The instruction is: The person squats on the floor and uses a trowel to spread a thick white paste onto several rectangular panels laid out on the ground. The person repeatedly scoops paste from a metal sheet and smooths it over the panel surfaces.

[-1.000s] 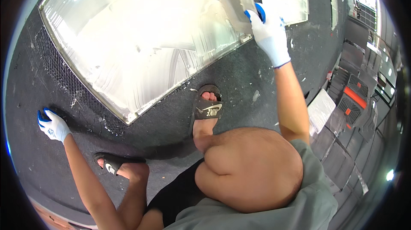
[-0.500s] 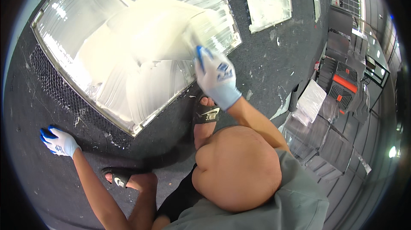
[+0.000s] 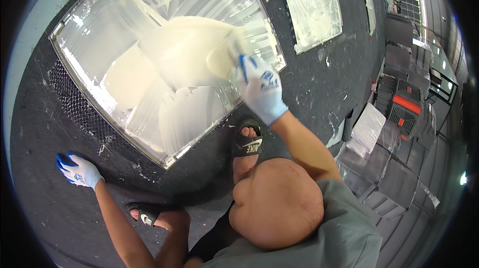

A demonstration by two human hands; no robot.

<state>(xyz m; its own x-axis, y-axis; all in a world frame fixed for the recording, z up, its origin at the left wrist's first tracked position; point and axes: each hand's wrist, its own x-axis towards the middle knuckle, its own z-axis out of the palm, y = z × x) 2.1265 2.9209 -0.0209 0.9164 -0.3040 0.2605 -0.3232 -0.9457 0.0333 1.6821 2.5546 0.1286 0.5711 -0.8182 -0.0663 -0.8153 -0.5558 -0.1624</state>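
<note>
A large framed panel (image 3: 168,160) lies on the dark surface, coated with cream-white paste (image 3: 192,33) that is thick in the middle and streaked toward the edges. My right hand (image 3: 263,92), in a white glove with blue palm, closes around a flat spreader (image 3: 234,51). Motion smears the spreader, and its grip is mostly hidden by the glove. It meets the paste near the panel's right side. My left hand (image 3: 80,170), gloved alike, leans on the dark surface beyond the panel's near-left edge, fingers spread and holding nothing.
Dark honeycomb material (image 3: 80,103) shows along the panel's left edge. A second coated panel (image 3: 314,11) lies to the right, with a narrow strip (image 3: 366,3) farther over. Wrapped boxes (image 3: 394,183), a white wrapped slab (image 3: 368,128) and a black-and-red crate (image 3: 405,103) stand at right. My sandalled feet are near the panel.
My right hand and the spreader have moved slightly toward the far right across the paste. The whole view has shifted a little. My left hand stays on the dark surface.
</note>
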